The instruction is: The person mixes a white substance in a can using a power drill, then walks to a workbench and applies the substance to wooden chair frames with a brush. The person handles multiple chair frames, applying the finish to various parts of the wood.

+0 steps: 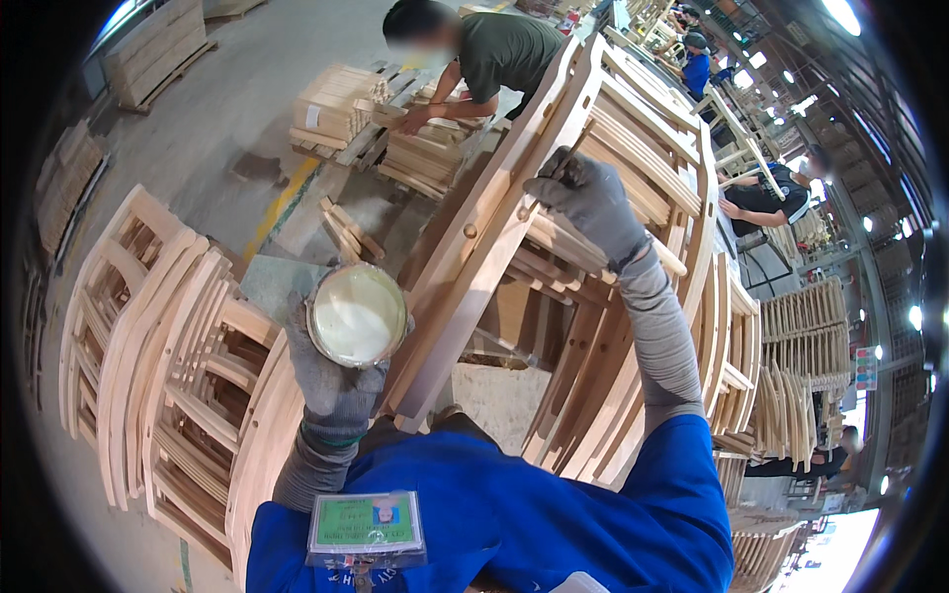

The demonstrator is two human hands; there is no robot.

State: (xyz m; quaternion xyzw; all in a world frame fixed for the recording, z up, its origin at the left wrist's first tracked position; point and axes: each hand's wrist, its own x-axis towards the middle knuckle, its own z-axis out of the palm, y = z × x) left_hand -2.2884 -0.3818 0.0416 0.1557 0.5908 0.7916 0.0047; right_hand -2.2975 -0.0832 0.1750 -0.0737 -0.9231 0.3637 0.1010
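My left hand (329,381), in a grey glove, is wrapped round a round tub (358,318) of creamy white liquid, held with its mouth facing up. My right hand (595,206), gloved in grey too, is closed just above a long pale wooden rail (494,259). Its fingertips are beside a round hole in that rail; whatever they pinch is too small or hidden to make out. The rail belongs to a wooden frame with curved posts and slats, standing among several similar frames (682,148) on the right.
More slatted wooden frames (188,366) are stacked at my left. Beyond the rail, a person in a dark shirt (509,54) bends over bundled wood pieces (425,158) on a pallet. Loose wood blocks (348,229) lie on the floor. Other people work at the far right.
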